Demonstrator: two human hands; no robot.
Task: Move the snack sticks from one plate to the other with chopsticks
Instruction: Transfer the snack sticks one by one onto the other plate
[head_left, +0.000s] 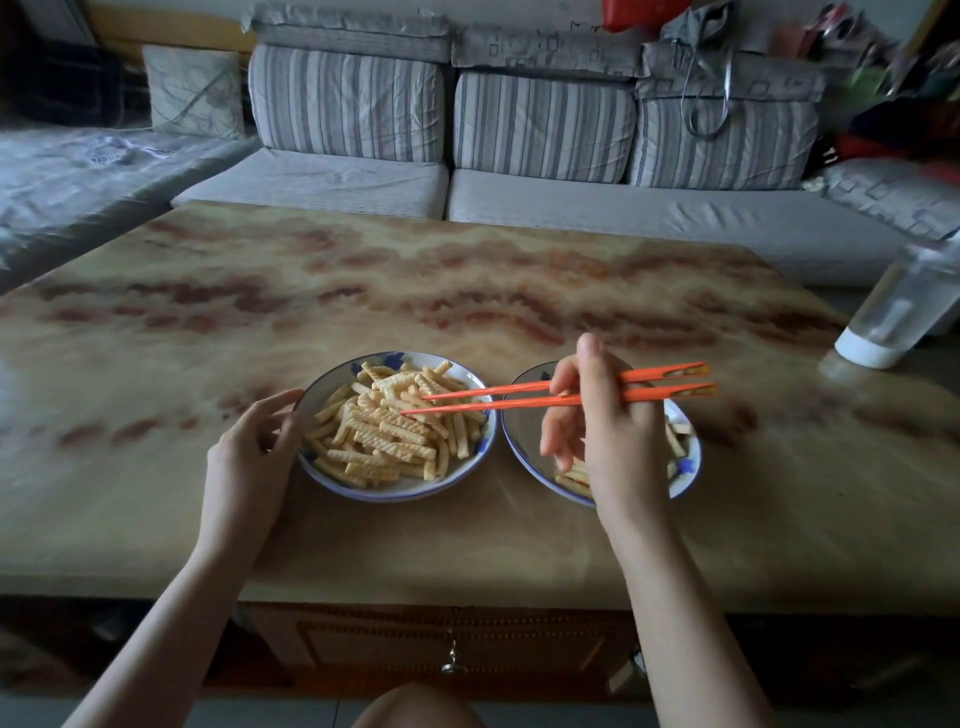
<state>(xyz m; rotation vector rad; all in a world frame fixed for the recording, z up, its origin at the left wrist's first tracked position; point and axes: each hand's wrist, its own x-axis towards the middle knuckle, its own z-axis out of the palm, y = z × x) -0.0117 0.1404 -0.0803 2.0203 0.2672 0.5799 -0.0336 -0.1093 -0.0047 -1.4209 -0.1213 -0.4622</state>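
Two white plates with blue rims sit side by side near the table's front edge. The left plate (318, 395) is heaped with pale crinkle-cut snack sticks (387, 431). The right plate (522, 415) holds a few snack sticks (571, 478), mostly hidden behind my right hand (608, 431). My right hand grips a pair of orange chopsticks (519, 395) above the right plate. Their tips are slightly apart, reach left over the heaped pile, and hold nothing. My left hand (249, 452) curls around the left plate's left rim.
A marbled brown tabletop (415, 291) stretches away to a striped grey sofa (519, 156). A clear plastic bottle (904, 306) stands at the table's right edge. A drawer with a metal knob (453, 662) is under the front edge, above my knee.
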